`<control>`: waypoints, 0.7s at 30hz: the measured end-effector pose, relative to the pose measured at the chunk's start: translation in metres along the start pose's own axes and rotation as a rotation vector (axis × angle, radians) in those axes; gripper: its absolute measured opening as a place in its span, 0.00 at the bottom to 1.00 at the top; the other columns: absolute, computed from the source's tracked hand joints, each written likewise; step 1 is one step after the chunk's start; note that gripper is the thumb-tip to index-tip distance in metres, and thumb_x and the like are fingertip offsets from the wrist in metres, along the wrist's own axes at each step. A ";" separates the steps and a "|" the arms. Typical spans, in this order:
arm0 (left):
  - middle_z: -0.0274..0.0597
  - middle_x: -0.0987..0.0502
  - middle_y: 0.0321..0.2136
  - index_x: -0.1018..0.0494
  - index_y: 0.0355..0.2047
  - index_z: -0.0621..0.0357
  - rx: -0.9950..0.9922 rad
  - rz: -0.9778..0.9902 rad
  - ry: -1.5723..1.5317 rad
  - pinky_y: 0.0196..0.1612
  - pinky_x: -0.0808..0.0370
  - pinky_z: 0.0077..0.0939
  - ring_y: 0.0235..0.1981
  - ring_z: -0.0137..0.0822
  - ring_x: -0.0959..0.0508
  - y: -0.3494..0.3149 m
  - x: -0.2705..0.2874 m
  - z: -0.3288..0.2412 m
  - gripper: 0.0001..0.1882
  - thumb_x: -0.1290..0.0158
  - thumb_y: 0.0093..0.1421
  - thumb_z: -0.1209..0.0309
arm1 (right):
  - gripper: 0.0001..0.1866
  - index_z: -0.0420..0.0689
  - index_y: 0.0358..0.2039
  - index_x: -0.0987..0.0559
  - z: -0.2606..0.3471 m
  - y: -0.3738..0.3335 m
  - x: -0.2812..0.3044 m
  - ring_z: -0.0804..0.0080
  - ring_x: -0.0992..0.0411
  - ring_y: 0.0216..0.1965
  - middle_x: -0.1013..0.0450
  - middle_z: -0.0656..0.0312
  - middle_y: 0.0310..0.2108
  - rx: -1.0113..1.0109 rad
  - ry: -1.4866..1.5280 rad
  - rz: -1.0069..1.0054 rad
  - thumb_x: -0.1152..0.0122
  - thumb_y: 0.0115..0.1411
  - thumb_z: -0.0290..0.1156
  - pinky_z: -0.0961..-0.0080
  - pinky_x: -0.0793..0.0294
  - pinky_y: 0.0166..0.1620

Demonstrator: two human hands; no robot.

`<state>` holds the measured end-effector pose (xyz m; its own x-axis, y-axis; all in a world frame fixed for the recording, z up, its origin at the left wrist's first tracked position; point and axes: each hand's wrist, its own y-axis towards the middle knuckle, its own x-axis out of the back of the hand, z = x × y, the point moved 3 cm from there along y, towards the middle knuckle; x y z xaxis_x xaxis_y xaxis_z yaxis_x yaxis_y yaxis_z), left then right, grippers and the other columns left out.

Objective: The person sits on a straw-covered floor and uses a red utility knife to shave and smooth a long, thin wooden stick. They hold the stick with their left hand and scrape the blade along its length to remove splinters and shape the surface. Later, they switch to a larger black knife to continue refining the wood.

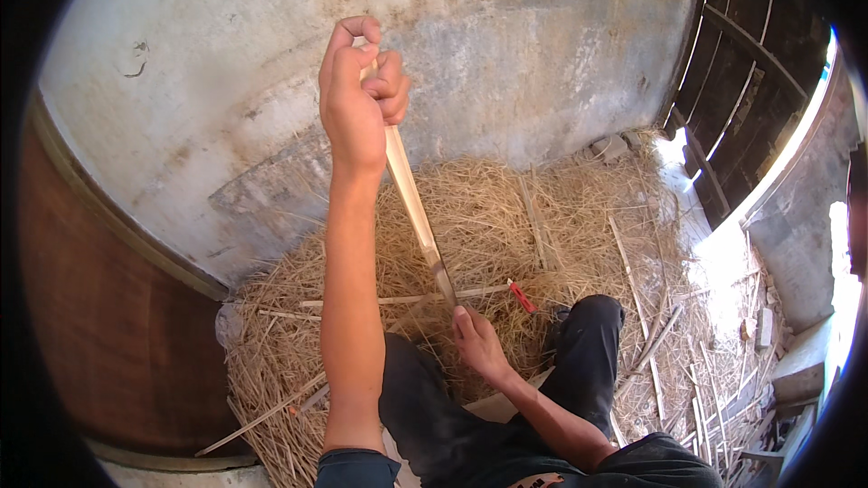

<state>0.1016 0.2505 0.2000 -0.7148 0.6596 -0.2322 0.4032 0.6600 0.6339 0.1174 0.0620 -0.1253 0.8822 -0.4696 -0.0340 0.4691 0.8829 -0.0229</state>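
My left hand (362, 90) is raised in front of the wall, its fingers curled round the upper end of a long pale strip of split wood or bamboo (409, 185). The strip slants down to the right toward my lap. My right hand (479, 343), low between my knees, is closed on a knife (443, 278); its handle is hidden in the fingers. The dark metal blade lies against the strip's lower end. Just beyond my right hand, a small red-handled tool (521, 296) with a pale tip rests on the straw.
Dry straw (488, 208) and loose thin sticks (633, 289) cover the ground around my legs. A stained pale wall (506, 63) rises ahead. A brown panel (117, 307) stands at the left, dark wooden boards (750, 63) at the right. Stones (764, 328) lie on the right.
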 end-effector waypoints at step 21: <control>0.22 0.50 0.15 0.35 0.43 0.49 0.005 0.008 -0.046 0.18 0.57 0.19 0.14 0.19 0.53 0.006 0.012 0.004 0.09 0.61 0.66 0.66 | 0.27 0.45 0.27 0.31 -0.223 0.022 0.020 0.74 0.40 0.17 0.39 0.66 0.18 -0.535 -0.067 0.082 0.57 0.77 0.53 0.70 0.40 0.24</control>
<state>0.0976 0.2634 0.1984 -0.6847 0.6804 -0.2612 0.4114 0.6566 0.6322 0.1359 0.0708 -0.3494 0.9238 -0.3828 0.0062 0.3280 0.7831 -0.5283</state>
